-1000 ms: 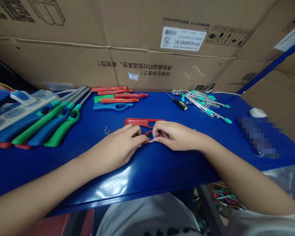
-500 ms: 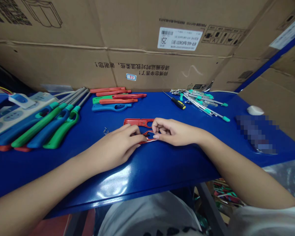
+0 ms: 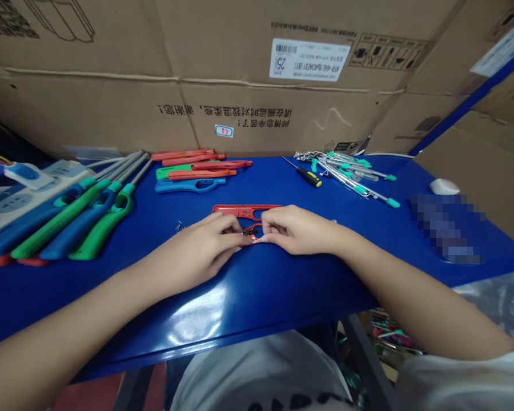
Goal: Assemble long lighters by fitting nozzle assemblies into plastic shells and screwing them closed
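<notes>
Between my two hands is a red lighter shell half (image 3: 252, 238) with a dark part inside its trigger opening. My left hand (image 3: 212, 242) is closed on its left end, thumb and fingers pinching. My right hand (image 3: 293, 229) grips the right end in a pinch; the fingertips hide much of the piece. Just beyond, a second red shell half (image 3: 235, 210) lies flat on the blue table, its right part behind my right hand. Several small screws (image 3: 179, 226) are scattered beside my left hand.
Assembled blue and green lighters (image 3: 105, 222) lie at the left by a power strip (image 3: 21, 202). Several coloured shells (image 3: 191, 185) lie at the back. A screwdriver (image 3: 309, 177) and metal lighter tubes (image 3: 360, 177) are back right. A cardboard wall (image 3: 231, 57) stands behind the table (image 3: 282, 297).
The whole view has shifted slightly. My right hand has moved a little left along the red shell half, nearer my left hand, which keeps its hold.
</notes>
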A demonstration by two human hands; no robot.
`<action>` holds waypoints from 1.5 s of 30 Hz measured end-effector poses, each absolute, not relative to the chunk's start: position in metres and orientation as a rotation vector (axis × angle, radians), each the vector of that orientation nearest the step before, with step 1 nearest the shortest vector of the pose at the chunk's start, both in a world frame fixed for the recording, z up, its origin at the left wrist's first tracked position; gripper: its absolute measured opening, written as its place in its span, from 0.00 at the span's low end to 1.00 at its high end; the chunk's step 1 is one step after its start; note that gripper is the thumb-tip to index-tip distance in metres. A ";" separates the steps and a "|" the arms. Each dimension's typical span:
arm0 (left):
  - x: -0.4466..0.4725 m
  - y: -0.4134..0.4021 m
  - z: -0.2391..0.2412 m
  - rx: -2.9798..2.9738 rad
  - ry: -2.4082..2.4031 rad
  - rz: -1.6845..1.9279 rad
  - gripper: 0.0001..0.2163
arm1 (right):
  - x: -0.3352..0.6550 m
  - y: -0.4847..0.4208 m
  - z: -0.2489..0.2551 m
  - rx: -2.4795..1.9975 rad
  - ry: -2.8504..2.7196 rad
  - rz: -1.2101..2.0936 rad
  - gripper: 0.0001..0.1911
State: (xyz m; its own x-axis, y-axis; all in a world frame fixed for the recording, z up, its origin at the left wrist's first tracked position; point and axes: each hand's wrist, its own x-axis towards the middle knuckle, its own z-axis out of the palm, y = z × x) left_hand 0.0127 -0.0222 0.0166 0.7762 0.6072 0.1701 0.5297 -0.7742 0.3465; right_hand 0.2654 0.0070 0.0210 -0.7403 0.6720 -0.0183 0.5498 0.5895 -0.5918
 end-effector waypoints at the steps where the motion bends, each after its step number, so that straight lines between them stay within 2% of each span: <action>1: 0.013 -0.022 0.017 2.695 0.880 0.397 0.14 | 0.265 0.007 0.021 -1.033 -2.610 0.852 0.09; 9: 0.013 -0.021 0.018 2.709 0.870 0.393 0.14 | 0.262 0.005 0.021 -1.054 -2.570 0.881 0.10; 19: 0.013 -0.022 0.020 2.834 0.866 0.309 0.17 | 0.259 0.000 0.020 -1.146 -2.458 0.864 0.08; 25: 0.013 -0.022 0.020 2.847 0.888 0.313 0.16 | 0.263 0.004 0.021 -1.073 -2.477 0.950 0.03; 33: 0.013 -0.025 0.021 2.885 0.915 0.307 0.16 | 0.268 0.010 0.020 -1.025 -2.469 0.950 0.02; 37: 0.014 -0.025 0.022 2.897 0.918 0.292 0.15 | 0.274 0.011 0.024 -0.947 -2.489 0.964 0.06; 41: 0.013 -0.026 0.021 2.949 0.916 0.270 0.15 | 0.278 0.012 0.027 -0.945 -2.499 1.043 0.03; 45: 0.015 -0.028 0.023 2.976 0.940 0.216 0.16 | 0.278 0.013 0.027 -0.926 -2.561 0.938 0.07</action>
State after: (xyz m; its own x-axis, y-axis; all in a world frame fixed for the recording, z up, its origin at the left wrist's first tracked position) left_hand 0.0153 -0.0276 0.0230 0.8100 0.5723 0.1276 0.5706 -0.8195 0.0537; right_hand 0.2775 0.0126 0.0268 -0.7629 0.6461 0.0239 0.4777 0.5882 -0.6526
